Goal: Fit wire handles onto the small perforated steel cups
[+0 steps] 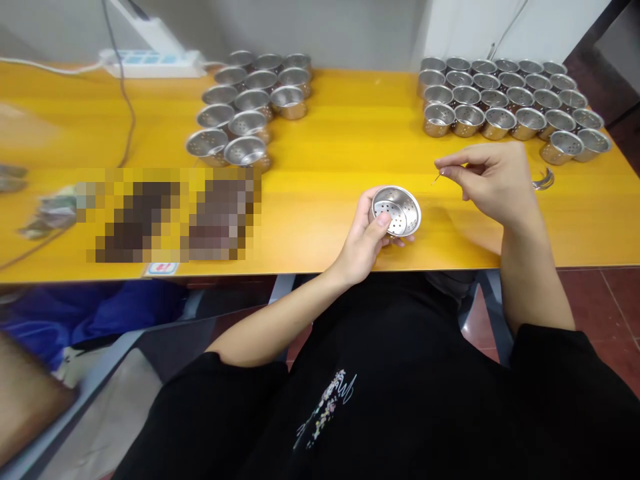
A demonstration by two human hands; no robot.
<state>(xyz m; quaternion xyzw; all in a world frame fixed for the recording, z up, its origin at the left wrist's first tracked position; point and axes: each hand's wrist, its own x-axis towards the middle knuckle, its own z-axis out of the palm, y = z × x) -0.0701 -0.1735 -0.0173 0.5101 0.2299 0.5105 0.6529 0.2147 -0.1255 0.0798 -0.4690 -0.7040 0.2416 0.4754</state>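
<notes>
A perforated steel cup [397, 210] is gripped by the left hand [363, 240] near the tabletop's [325, 153] front edge; a thin wire [437, 177] is pinched in the right hand's [493, 180] fingers. The wire could be dropped if that pinch loosens

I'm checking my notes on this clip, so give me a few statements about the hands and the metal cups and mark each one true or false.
1. The left hand holds a perforated metal cup. True.
2. The right hand grips a second cup. False: it pinches a thin wire piece between its fingertips.
3. Two groups of metal cups stand on the yellow table, one at the far middle, one at the far right. True.
4. The held cup stands among the far right group. False: it is apart from both groups, near the table's front edge.
5. A white power strip lies at the far left. True.
</notes>
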